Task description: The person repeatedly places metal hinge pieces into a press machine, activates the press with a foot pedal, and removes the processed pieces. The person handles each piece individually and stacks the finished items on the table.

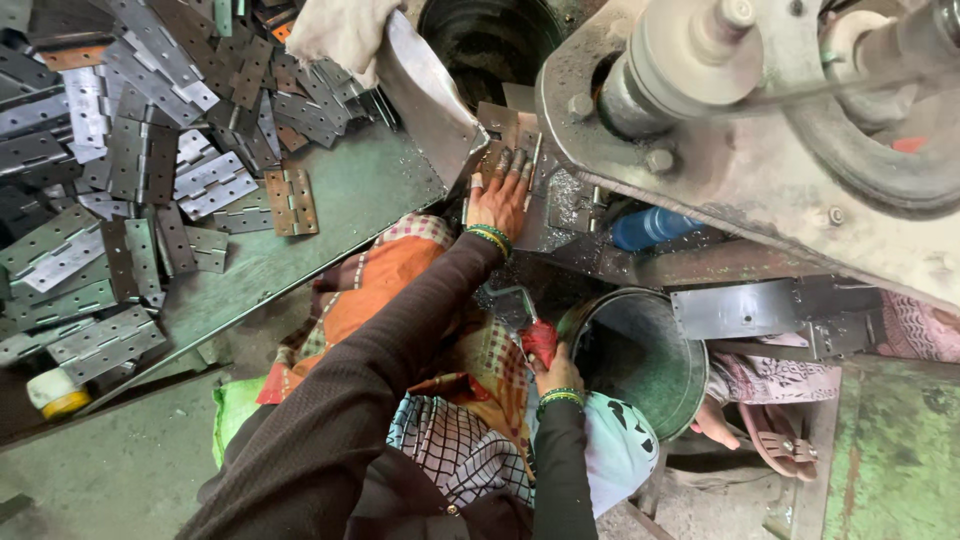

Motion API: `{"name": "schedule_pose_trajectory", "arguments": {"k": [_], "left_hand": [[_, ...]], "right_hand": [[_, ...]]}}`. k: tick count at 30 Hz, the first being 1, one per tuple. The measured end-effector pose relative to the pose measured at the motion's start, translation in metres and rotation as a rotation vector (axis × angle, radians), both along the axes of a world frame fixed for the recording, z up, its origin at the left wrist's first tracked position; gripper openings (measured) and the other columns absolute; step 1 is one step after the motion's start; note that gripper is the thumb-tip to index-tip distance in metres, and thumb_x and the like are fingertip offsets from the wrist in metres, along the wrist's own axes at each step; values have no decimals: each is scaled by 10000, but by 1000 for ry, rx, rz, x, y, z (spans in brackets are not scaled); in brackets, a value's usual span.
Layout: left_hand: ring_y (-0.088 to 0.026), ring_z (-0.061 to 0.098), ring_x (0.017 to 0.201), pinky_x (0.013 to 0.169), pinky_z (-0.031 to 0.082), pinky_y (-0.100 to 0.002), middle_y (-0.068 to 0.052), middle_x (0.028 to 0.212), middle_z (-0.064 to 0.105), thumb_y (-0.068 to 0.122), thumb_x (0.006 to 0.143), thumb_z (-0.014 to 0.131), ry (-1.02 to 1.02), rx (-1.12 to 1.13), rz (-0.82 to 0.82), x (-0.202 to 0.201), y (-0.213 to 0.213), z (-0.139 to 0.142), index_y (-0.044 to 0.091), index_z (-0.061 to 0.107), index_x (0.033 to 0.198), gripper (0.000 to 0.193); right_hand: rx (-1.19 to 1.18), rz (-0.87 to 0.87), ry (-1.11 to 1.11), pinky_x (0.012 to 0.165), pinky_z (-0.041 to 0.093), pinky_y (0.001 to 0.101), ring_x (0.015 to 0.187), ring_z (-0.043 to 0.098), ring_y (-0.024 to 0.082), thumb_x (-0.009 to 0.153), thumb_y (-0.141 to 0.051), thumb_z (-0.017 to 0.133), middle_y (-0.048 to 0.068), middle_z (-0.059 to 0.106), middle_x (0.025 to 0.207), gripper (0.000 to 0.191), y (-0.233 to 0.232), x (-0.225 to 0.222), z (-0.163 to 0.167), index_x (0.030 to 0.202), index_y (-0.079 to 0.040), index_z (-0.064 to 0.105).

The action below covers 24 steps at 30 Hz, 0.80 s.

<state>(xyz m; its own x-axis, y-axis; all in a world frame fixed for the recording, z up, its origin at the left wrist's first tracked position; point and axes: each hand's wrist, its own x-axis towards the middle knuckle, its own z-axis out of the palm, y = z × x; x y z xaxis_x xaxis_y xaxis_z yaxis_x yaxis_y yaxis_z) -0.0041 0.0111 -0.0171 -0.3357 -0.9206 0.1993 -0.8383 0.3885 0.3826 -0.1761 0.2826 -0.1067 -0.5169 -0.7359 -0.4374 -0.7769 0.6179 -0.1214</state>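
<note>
Steel hinges (130,170) are lying in a loose heap across the sloping metal tray (350,190), filling the picture from 9 to 11 o'clock; most are grey, and one rust-brown hinge (290,201) is sitting apart from the heap at its lower right edge. A small yellow-and-white roll (55,392) is resting below the tray at about 8 o'clock. A pale cloth (340,35) is hanging over the tray's upper edge at 12 o'clock, just beside a dark round opening (490,40).

You are reaching your left hand (500,195) up to the centre, slightly toward 12 o'clock. Its fingers are spread flat and pressing a hinge plate (510,135) down on the bed of the machine (760,170), so the hand is lying open on the plate, not closed around it. Green bangles are showing at that wrist.

Your right hand (555,378) is lower, at about 6 o'clock, fingers curled together around a small red-and-dark object (538,340) at the rim of the metal bucket (640,360); what exactly the object is, you cannot tell from this view. A bent metal piece (512,300) is lying just above that hand.

A blue cylinder (650,228) is showing under the machine's grey housing at 1 o'clock. Another person's foot in a sandal (770,435) is resting at 4 o'clock, beside the bucket.
</note>
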Motion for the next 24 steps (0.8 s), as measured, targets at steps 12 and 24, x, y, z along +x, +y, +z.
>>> {"name": "schedule_pose_trajectory", "arguments": {"k": [12, 24], "left_hand": [[-293, 384, 1461, 1157, 269, -660, -72, 1586, 428, 195, 979, 460, -3, 10, -15, -1, -2, -4, 138, 404, 1559, 586], [-294, 426, 1419, 1099, 373, -614, -67, 1535, 493, 224, 953, 507, 65, -15, 9, 3, -1, -7, 127, 484, 1514, 570]], "right_hand": [[88, 122, -55, 930, 525, 558, 1066, 677, 478, 850, -573, 701, 261, 724, 1099, 621, -22, -28, 58, 1246, -116, 557], [-73, 51, 19, 865, 527, 586, 1014, 679, 484, 843, -567, 709, 260, 724, 1078, 673, 1, -2, -7, 1308, -121, 513]]}}
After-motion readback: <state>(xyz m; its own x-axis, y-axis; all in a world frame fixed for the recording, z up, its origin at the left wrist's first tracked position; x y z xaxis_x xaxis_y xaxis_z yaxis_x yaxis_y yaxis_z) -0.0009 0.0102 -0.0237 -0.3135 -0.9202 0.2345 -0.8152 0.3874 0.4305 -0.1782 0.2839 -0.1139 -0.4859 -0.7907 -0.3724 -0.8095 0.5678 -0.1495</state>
